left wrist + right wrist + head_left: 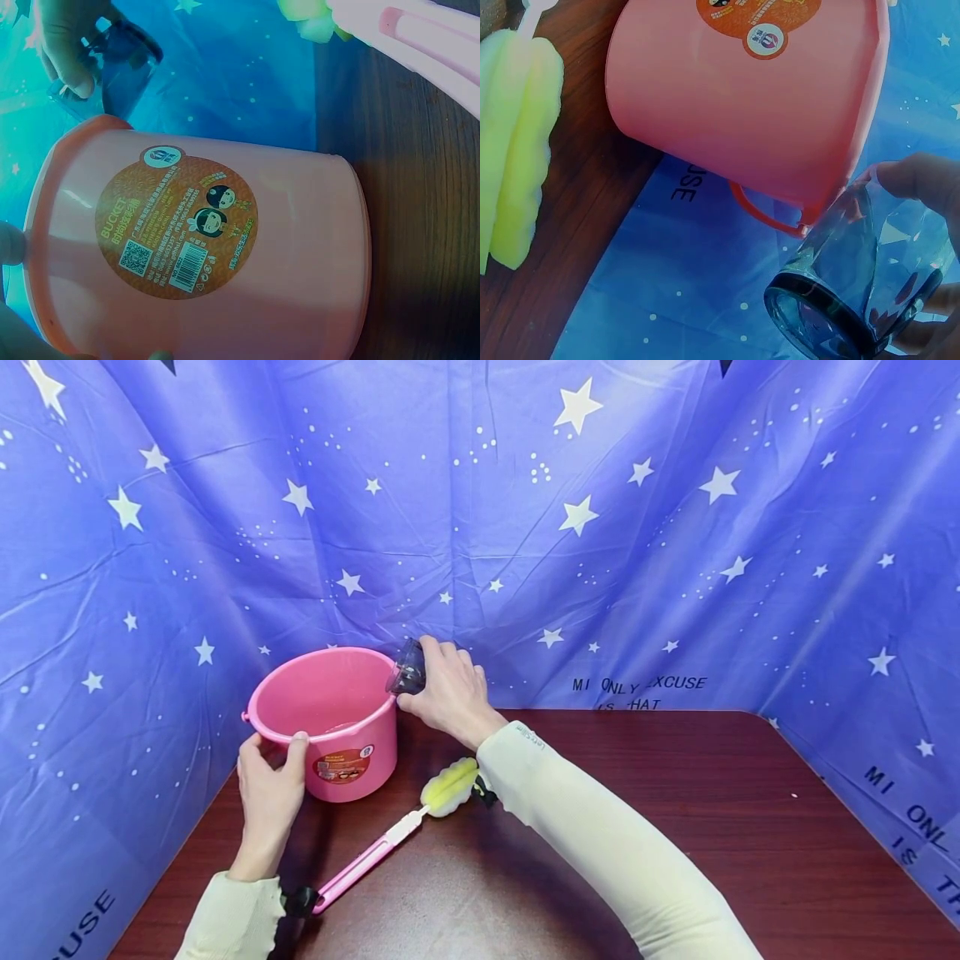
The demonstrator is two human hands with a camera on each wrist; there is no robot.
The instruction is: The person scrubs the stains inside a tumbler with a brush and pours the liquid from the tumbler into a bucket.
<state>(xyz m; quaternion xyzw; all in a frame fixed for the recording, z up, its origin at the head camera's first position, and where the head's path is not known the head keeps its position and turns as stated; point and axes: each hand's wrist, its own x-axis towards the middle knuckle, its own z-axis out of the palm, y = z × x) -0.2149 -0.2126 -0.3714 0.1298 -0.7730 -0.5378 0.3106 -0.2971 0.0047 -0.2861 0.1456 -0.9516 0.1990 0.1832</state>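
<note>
A pink bucket (378,735) with a round orange label (176,223) stands upright on the table's left side. My left hand (270,785) grips its near-left rim, thumb over the edge and fingers against the outer wall. At the bucket's right rim, my right hand (453,693) holds a dark see-through glass (840,262) tilted on its side, its mouth towards the bucket opening. In the right wrist view, the thick base of the glass faces away from the fingers. A pale glint shows low inside the bucket.
Between my forearms lies a sponge brush with a yellow-and-white head (450,787) and a pink handle (360,867). The bucket's handle (757,214) hangs at its far side. A blue star-printed curtain (510,552) encloses the dark red wooden table (675,802).
</note>
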